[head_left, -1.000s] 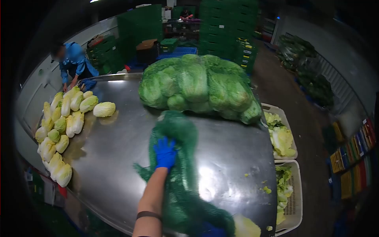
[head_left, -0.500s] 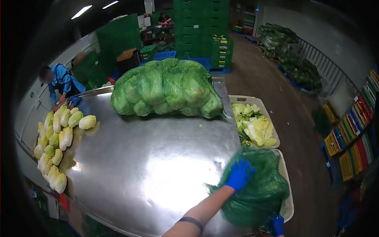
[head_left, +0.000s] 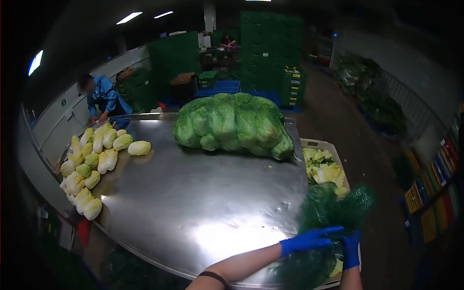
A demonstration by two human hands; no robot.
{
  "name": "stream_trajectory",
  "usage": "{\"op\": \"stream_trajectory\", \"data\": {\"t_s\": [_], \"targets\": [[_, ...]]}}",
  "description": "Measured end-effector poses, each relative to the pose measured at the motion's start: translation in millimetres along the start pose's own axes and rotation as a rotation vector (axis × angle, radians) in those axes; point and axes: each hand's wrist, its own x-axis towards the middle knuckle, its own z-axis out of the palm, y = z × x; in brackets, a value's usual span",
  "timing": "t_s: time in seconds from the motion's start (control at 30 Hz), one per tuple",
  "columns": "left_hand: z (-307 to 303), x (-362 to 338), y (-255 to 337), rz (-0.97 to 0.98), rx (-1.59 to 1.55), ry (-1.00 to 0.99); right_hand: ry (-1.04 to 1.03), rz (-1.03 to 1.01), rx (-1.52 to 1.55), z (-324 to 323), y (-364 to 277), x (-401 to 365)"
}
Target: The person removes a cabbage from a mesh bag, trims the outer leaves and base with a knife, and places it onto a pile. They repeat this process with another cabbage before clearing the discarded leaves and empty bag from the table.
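A loose green mesh bag (head_left: 321, 209) hangs over the right edge of the metal table and the near white crate. My left hand (head_left: 311, 240), in a blue glove, lies against the mesh with its fingers stretched out to the right. Close beside it, my gloved right hand (head_left: 351, 250) is closed on the mesh, its fingertips partly hidden. Farther back on the table (head_left: 203, 193) rests a full mesh sack of green cabbages (head_left: 232, 126).
Several napa cabbages (head_left: 89, 162) lie along the table's left edge. A white crate (head_left: 342, 166) of loose leaves stands at the right. A person in blue (head_left: 106, 96) bends at the far left corner. Green crates (head_left: 270, 53) are stacked behind.
My left hand has moved from on top of the mesh bag down and right, close to my right hand. The right hand has risen into fuller view. The bag has shifted and bunched; my view has turned left.
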Motion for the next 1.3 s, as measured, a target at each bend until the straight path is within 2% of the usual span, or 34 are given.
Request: {"op": "stream_trajectory", "data": {"t_s": [0.03,0.07,0.1,0.13,0.17,0.2,0.23,0.27,0.3,0.33,0.37,0.4,0.43,0.47,0.5,0.53,0.57,0.6,0.63,0.7,0.77,0.83,0.87,0.97,1.0,1.03,1.07,1.1,1.13,1.17,1.2,1.23,1.27,1.3], "targets": [[-11.7,-24.6,14.5,0.030,0.137,0.123,0.037,-0.089,-0.098,18.7,-27.3,5.6],[-20.6,-52.1,33.2,0.013,0.009,0.194,0.102,-0.086,-0.066,26.3,-26.2,17.5],[-31.6,-82.4,35.3,0.059,0.060,0.333,0.169,-0.087,-0.030,36.8,-22.5,32.4],[-29.2,-115.1,58.5,0.076,0.438,0.521,0.119,-0.087,0.034,51.7,-34.9,42.1],[-30.4,-140.4,70.9,0.115,0.590,0.600,0.065,-0.084,0.095,71.4,-50.8,47.8],[-20.8,-159.4,92.2,0.052,0.663,0.683,0.058,-0.247,-0.122,109.5,-69.2,37.9],[-5.3,-185.5,106.6,0.109,0.930,0.826,0.037,-0.405,-0.342,159.3,-90.3,16.4],[1.4,-193.5,111.6,0.164,1.024,0.910,-0.317,-0.143,0.078,194.0,-107.4,2.7],[4.1,-200.9,114.8,0.223,1.123,0.994,-0.521,-0.149,0.004,223.9,-120.4,-17.6],[0.0,-223.2,110.4,0.053,1.048,0.909,-0.826,-0.170,0.088,252.3,-127.8,-34.8],[-0.7,-247.2,101.8,-0.113,0.963,0.821,-1.006,-0.057,0.269,273.8,-149.2,-59.9],[12.7,-257.4,98.9,0.140,0.139,1.020,-1.124,-0.041,0.278,288.8,-162.8,-71.1],[14.4,-282.5,85.6,0.092,0.489,1.187,-1.240,-0.030,0.288,301.7,-171.8,-77.3],[28.3,-294.7,95.5,0.001,0.546,1.344,-1.397,0.061,0.266,312.4,-175.4,-83.5],[34.4,-325.1,82.9,0.063,0.687,1.364,-1.549,0.156,0.245,322.1,-177.5,-89.6],[52.2,-344.7,87.7,-0.072,0.789,1.515,-1.664,0.162,0.328,330.2,-171.0,-100.9],[62.9,-363.1,82.9,0.122,0.461,1.646,-1.779,0.168,0.410,336.4,-163.9,-110.1],[81.7,-372.3,94.4,0.485,-0.121,1.680,-1.800,-0.008,0.295,334.7,-175.9,-116.0],[95.6,-397.6,95.8,0.452,-0.085,1.789,-1.833,-0.023,0.212,328.4,-199.3,-113.1],[133.9,-462.0,94.1,0.282,0.211,2.015,-1.856,0.075,0.090,337.3,-176.7,-111.3],[172.2,-539.7,98.2,0.060,0.520,2.269,-1.705,0.259,0.261,339.7,-128.6,-109.5],[214.6,-624.8,99.7,-0.235,0.859,2.472,-1.473,0.389,0.208,329.2,-92.9,-99.9],[236.1,-666.1,100.0,-0.402,1.054,2.543,-1.374,0.366,0.078,324.0,-81.8,-97.1],[280.0,-752.4,96.6,-0.870,1.586,2.532,-1.222,0.643,0.247,306.0,-35.7,-86.9],[283.7,-752.5,104.5,-0.884,1.591,2.517,-1.181,0.638,0.245,301.7,-33.2,-84.7],[286.4,-749.5,109.9,-1.628,1.574,2.315,-1.138,0.633,0.242,297.8,-31.8,-81.2],[283.5,-740.1,117.1,-2.330,1.462,1.945,-1.111,0.655,0.205,293.9,-29.9,-75.4],[272.5,-725.5,125.4,-2.332,1.477,1.930,-1.083,0.673,0.171,294.1,-29.3,-69.5],[253.5,-708.9,135.0,-2.571,1.207,1.786,-0.969,0.669,0.133,296.6,-31.6,-67.5],[236.3,-701.5,138.5,-2.772,0.920,1.615,-0.956,0.677,0.138,295.1,-37.8,-66.0],[221.4,-730.4,123.0,-2.578,0.963,1.772,-0.863,0.664,0.145,292.3,-46.7,-63.5],[197.2,-747.7,119.6,-2.400,0.816,1.670,-0.782,0.643,0.151,294.6,-51.3,-59.0],[165.3,-726.3,125.7,-2.117,0.784,1.927,-0.786,0.635,0.061,294.3,-47.6,-54.0],[137.2,-750.5,97.5,-2.083,1.246,1.764,-0.786,0.633,0.060,293.7,-48.0,-47.0]]}}
